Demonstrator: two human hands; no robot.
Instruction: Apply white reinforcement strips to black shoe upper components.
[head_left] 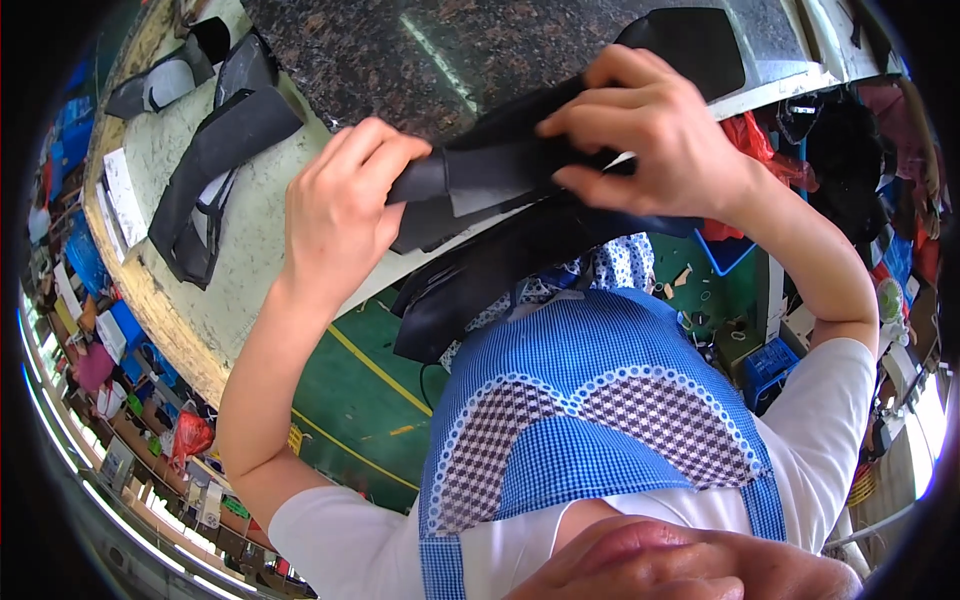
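One smooth, flattish black strip (490,172) is pinched in the grip of left hand (343,205) and right hand (655,135).

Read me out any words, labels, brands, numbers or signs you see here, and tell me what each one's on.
No text is legible, so there is nothing to quote.
Black piece between the hands: no lettering visible.
Blue checked apron: pattern only.
White strip on the table's left edge: any print is too small to read.
Goods at far left: too small and blurred.
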